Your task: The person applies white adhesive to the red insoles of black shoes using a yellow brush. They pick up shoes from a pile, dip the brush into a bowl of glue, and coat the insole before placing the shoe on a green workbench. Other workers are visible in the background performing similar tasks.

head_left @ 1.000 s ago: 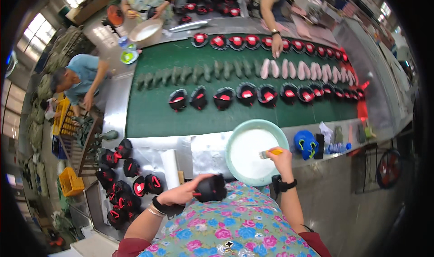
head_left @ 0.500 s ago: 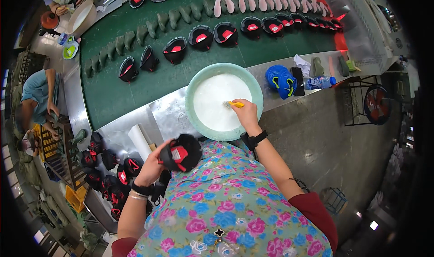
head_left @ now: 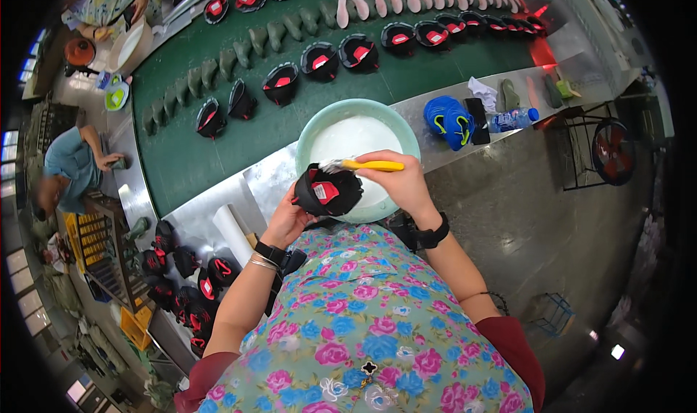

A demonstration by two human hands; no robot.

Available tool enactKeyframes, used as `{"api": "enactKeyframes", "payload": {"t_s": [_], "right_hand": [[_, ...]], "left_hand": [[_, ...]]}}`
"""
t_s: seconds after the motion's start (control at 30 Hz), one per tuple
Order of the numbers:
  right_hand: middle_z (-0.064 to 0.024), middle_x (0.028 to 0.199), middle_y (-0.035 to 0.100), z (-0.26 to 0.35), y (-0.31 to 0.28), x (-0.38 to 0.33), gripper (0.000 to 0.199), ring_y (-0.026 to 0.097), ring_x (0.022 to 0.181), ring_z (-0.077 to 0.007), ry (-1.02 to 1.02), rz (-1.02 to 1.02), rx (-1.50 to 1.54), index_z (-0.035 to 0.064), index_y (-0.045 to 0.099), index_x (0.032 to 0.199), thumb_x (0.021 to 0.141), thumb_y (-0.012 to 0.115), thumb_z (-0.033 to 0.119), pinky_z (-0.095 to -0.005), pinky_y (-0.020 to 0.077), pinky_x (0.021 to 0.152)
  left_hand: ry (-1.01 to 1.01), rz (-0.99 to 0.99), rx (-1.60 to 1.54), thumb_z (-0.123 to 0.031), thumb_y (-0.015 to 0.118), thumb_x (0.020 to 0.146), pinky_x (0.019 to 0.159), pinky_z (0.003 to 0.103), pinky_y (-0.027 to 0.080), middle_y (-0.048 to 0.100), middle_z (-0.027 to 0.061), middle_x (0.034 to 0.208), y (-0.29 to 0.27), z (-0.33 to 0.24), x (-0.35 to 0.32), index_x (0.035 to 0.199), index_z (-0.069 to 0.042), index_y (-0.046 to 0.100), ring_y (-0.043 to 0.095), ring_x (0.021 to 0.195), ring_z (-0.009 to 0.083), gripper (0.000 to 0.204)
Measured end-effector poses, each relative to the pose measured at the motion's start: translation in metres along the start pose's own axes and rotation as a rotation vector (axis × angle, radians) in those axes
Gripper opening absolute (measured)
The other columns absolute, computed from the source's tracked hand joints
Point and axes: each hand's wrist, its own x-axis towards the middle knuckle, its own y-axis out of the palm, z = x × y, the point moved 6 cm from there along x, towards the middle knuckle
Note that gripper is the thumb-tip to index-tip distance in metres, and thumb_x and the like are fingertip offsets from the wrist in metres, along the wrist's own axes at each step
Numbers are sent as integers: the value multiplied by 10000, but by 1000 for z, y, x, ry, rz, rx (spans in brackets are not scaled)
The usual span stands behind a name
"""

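Note:
In my left hand (head_left: 285,223) is a black and red shoe upper (head_left: 335,195), its opening facing up and a red patch with a white label inside. My right hand (head_left: 404,183) grips a yellow-handled brush (head_left: 379,165). The white-coated bristles meet the upper's far rim. Beneath both, a pale green basin (head_left: 311,133) of white liquid (head_left: 361,131) stands at the edge of the metal bench; the upper and my right hand cover its near part.
A green conveyor belt (head_left: 218,152) carries rows of shoe uppers (head_left: 281,83), pink insoles (head_left: 361,6) and green shoe lasts (head_left: 258,41). Right of the basin lie a blue shoe (head_left: 448,121), a phone (head_left: 477,120) and a bottle (head_left: 514,119). More uppers (head_left: 190,308) pile up at left, near a seated co-worker (head_left: 76,162).
My left hand has brought the shoe upper up and right, over the basin's near side. My right hand has lifted the brush out of the white liquid and onto the upper's rim.

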Motion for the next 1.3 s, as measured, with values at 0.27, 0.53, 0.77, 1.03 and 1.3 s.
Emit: {"api": "enactKeyframes", "payload": {"t_s": [0.27,0.53,0.77,1.03,1.3], "right_hand": [[-114,666,697,-13,-14,0,213,686,605,-180,7,-159,-282,6,751,844,789,807,204,-282,531,592],[-129,576,644,7,11,-19,320,639,513,-183,162,-23,-303,-33,726,772,765,815,274,-314,492,522],[-111,620,668,41,17,-22,267,635,538,-163,42,44,-303,-16,722,785,780,810,237,-302,488,535],[-70,712,702,50,10,14,162,650,644,-107,-46,14,-250,3,734,852,798,792,145,-263,506,597],[-45,808,718,100,124,37,169,639,729,-93,-279,513,8,23,742,924,804,801,127,-240,492,667]], "left_hand": [[183,30,121,-12,468,980,824,315,564,590,84,1338,19,-19,-6,1458,-105,455,641,1094,177,487],[566,-53,349,93,507,936,1071,360,474,548,95,1398,19,-41,-19,1476,-63,422,556,1256,203,569],[607,-43,233,48,437,972,1065,346,479,558,101,1384,32,-56,-31,1480,-63,419,574,1236,203,520],[158,-365,-309,-217,397,976,412,237,399,689,122,938,-41,-22,-34,1183,-54,601,604,622,158,334],[-88,-6,-464,-369,394,999,353,215,366,675,119,868,-21,-19,-49,1157,-57,583,501,435,146,398]]}}
